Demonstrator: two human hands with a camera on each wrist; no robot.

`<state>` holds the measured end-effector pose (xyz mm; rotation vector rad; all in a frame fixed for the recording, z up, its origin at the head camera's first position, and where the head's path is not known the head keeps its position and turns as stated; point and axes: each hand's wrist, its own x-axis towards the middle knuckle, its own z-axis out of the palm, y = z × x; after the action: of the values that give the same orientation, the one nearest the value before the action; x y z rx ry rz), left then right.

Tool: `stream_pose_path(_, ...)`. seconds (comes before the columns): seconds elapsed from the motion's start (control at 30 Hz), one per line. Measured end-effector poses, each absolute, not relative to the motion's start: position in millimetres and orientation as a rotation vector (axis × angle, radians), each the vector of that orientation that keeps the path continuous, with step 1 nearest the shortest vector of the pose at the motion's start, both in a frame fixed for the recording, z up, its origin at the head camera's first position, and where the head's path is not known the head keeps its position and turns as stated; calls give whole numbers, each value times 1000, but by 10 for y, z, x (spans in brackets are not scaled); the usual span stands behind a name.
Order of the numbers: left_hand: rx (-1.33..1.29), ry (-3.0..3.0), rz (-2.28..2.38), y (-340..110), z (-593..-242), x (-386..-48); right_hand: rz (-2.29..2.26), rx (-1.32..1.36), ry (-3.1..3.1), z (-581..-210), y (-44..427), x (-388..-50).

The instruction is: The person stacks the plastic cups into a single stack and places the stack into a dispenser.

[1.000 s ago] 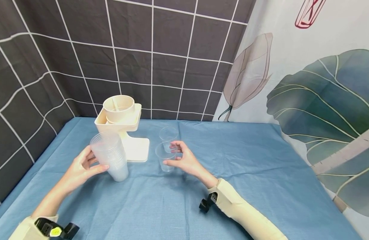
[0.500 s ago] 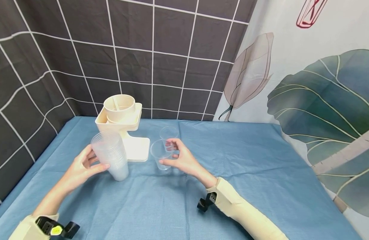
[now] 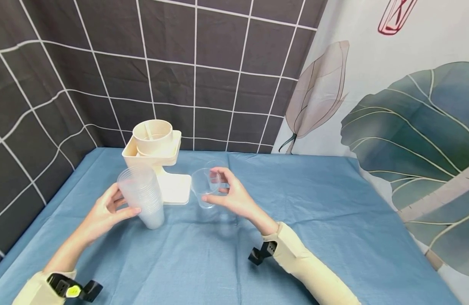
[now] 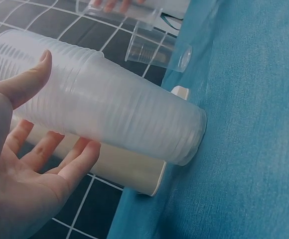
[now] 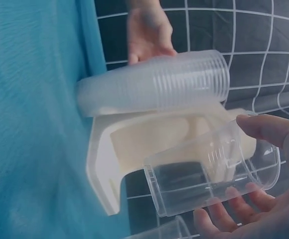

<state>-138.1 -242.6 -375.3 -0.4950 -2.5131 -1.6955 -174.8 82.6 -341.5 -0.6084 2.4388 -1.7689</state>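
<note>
A tall stack of clear plastic cups [image 3: 143, 199] leans a little on the table, its lower end on the cloth. My left hand [image 3: 104, 214] holds it from the left, thumb on the near side and fingers beneath in the left wrist view. A single clear plastic cup [image 5: 199, 172] is in my right hand [image 3: 236, 197], pinched near its rim between thumb and fingers. It hangs above the cloth, right of the stack. Another clear cup [image 4: 157, 49] stands on the table just beyond it, mostly hidden in the head view by the held cup and the hand.
Behind the stack stands a cream holder [image 3: 150, 159] with a round compartment on top and a flat base [image 3: 176, 189]. Blue cloth [image 3: 295, 203] covers the table. A dark gridded curtain [image 3: 219, 76] hangs at the back, a leaf-printed one to the right.
My right hand has carried the single cup left and up, so it now overlaps the standing cup in the head view. The left hand and the stack have stayed put.
</note>
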Motion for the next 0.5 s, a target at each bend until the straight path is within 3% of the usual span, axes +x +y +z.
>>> stream_pose_path(0.5,-487,-2519,-1684,-2431,-3757,-1384,-1831,-722,2456,-3231,634,-1683)
